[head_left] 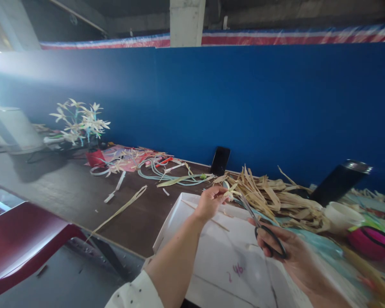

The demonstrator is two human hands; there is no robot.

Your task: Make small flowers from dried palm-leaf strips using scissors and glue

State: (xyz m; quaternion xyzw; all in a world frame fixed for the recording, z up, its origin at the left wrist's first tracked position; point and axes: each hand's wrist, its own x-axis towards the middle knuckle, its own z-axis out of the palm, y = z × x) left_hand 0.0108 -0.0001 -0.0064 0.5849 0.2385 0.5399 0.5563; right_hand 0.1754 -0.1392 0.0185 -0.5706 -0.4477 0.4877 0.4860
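My left hand pinches a small pale husk flower with pointed petals, over the far edge of a white box lid. In my right hand is a pair of scissors with black handles, its blades pointing up and left. The blade tips reach close to the flower's petals; whether they touch I cannot tell. Thin straw-coloured strips lie on the lid, which bears purple handwritten marks.
Dry corn husks are heaped behind my right hand, near a dark flask and a white cup. A phone leans on the blue partition. Finished-looking flowers stand left in a red pot. A red chair sits front left.
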